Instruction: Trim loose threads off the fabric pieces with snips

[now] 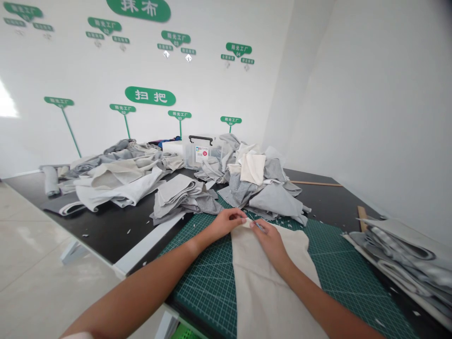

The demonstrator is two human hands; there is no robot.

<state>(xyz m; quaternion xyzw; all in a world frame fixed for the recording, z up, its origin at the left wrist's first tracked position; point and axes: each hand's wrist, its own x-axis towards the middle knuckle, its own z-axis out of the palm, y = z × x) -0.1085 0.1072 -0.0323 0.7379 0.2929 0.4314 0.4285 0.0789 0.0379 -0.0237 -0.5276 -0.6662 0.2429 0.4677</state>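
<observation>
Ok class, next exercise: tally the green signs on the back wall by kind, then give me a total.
Large title signs: 2
Upper-row numbered signs: 4
Lower-row signs on stems: 4
Total: 10

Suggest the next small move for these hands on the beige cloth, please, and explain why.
Probably the left hand should hold the top edge of the beige cloth flat while the right hand eases the small metal tool along it: the tool's tip sits at that edge, above the green cutting mat.
</observation>
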